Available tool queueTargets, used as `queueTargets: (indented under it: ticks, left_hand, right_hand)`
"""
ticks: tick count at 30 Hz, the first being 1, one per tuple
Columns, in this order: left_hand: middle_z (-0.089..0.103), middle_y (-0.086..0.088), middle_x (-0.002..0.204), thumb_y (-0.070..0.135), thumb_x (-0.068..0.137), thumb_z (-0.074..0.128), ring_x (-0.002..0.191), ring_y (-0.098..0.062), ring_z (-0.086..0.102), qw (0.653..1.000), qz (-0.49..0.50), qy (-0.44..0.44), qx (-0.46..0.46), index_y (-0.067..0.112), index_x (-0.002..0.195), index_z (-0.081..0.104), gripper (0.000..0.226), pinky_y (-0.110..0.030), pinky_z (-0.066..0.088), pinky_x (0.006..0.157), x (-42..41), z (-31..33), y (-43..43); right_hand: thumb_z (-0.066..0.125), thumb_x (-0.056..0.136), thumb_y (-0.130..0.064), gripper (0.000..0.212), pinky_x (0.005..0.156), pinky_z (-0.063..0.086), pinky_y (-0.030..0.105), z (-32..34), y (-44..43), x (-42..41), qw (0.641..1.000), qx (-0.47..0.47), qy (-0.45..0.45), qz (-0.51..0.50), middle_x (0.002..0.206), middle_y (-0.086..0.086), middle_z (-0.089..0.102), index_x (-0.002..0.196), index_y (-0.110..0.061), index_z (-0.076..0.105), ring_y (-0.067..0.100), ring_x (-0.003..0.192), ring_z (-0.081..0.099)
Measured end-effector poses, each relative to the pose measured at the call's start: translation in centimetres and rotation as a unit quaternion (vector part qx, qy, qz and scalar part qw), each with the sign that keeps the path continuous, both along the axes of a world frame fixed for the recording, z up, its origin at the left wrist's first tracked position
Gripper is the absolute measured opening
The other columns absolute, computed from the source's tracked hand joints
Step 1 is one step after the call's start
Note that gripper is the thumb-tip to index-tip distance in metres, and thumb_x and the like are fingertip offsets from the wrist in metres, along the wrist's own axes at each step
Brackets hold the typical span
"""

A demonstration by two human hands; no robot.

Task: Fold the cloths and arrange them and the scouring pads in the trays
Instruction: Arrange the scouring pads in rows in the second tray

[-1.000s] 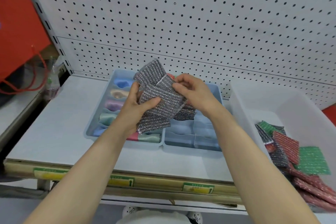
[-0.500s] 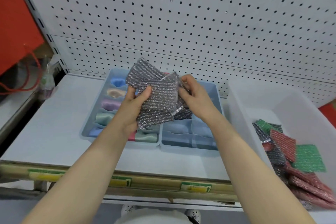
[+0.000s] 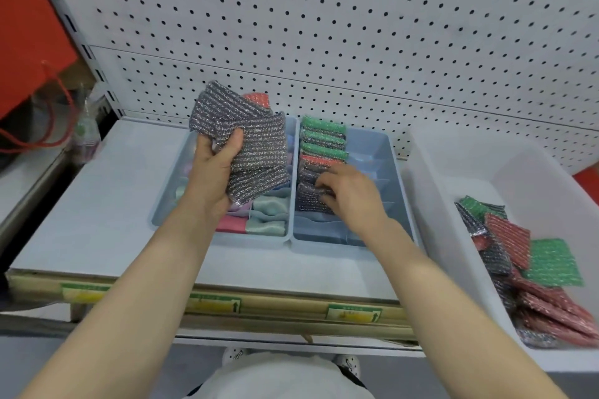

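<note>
The left tray [image 3: 162, 215] and right tray [image 3: 399, 172], two in all, sit side by side on the surface [image 3: 97, 201]. At least four folded cloths [image 3: 265, 225] show at the left tray's 6 o'clock end, and above them the left hand [image 3: 214, 172] keeps its fingers clamped on a fan of grey scouring pads [image 3: 259, 146], at least two. In the right tray three green pads [image 3: 322, 136] stand at the 12 o'clock end with one red pad [image 3: 311, 159] just below. The right hand [image 3: 355, 196] bends its fingers onto a grey pad [image 3: 308, 201], pinching or only pressing cannot be told. At 3 o'clock a white bin [image 3: 453, 172] holds loose pads [image 3: 507, 233], two of them green.
</note>
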State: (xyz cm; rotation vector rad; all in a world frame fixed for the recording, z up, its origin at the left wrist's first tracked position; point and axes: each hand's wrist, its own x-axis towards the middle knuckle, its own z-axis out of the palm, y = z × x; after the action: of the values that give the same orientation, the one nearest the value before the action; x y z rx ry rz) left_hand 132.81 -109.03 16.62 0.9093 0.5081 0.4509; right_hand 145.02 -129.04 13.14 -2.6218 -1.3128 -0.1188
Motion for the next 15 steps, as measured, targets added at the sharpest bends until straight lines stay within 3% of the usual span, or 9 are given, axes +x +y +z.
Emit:
queueTargets:
  ticks: [5, 8, 10, 12, 15]
  left_hand:
    - [0.064, -0.002, 0.131, 0.021, 0.096, 0.06, 0.112, -0.024, 0.066, 1.0, -0.019, 0.009, 0.016, 0.029, 0.137, 0.047, 0.044, -0.044, 0.059, 0.077, -0.9, -0.2, 0.2]
    - [0.068, -0.002, 0.124, 0.021, 0.094, 0.06, 0.108, -0.024, 0.068, 0.999, -0.047, 0.021, 0.014, 0.027, 0.136, 0.049, 0.044, -0.042, 0.06, 0.076, -1.3, -0.4, -0.2]
    - [0.07, 0.0, 0.118, 0.024, 0.09, 0.062, 0.101, -0.02, 0.071, 0.996, -0.082, 0.024, 0.019, 0.026, 0.134, 0.052, 0.046, -0.039, 0.06, 0.074, -1.5, -0.3, -0.6]
    - [0.071, 0.0, 0.114, 0.026, 0.083, 0.064, 0.096, -0.018, 0.072, 0.992, -0.118, 0.02, 0.029, 0.025, 0.133, 0.053, 0.051, -0.035, 0.059, 0.072, -1.6, -0.1, -0.7]
    - [0.073, -0.002, 0.107, 0.025, 0.079, 0.064, 0.09, -0.02, 0.072, 0.982, -0.187, 0.02, 0.035, 0.025, 0.124, 0.057, 0.046, -0.035, 0.06, 0.07, -1.4, 0.2, -0.8]
  right_hand:
    - [0.086, 0.065, -0.011, 0.025, 0.055, 0.05, 0.033, -2.0, -0.4, -0.5, 0.995, 0.062, -0.08, 0.001, 0.083, 0.002, 0.063, 0.086, -0.013, 0.073, 0.026, 0.083, 0.057]
    - [0.084, 0.072, -0.03, 0.027, 0.066, 0.052, 0.037, -1.4, 0.1, -0.1, 0.995, 0.069, -0.069, -0.009, 0.086, 0.003, 0.064, 0.092, -0.014, 0.074, 0.026, 0.086, 0.056]
    - [0.068, 0.087, -0.043, 0.033, 0.077, 0.05, 0.033, 1.1, 1.1, -0.5, 0.981, 0.172, 0.06, -0.06, 0.095, -0.002, 0.067, 0.112, -0.021, 0.07, 0.019, 0.091, 0.058]
    - [0.059, 0.093, -0.045, 0.037, 0.081, 0.049, 0.024, 4.1, 2.0, -0.5, 0.921, 0.286, 0.232, -0.126, 0.102, -0.009, 0.066, 0.126, -0.029, 0.06, 0.01, 0.093, 0.06]
    - [0.065, 0.091, -0.04, 0.031, 0.084, 0.055, 0.031, 6.6, 2.6, 0.7, 0.83, 0.306, 0.453, -0.109, 0.105, -0.007, 0.069, 0.12, -0.028, 0.064, 0.01, 0.094, 0.064]
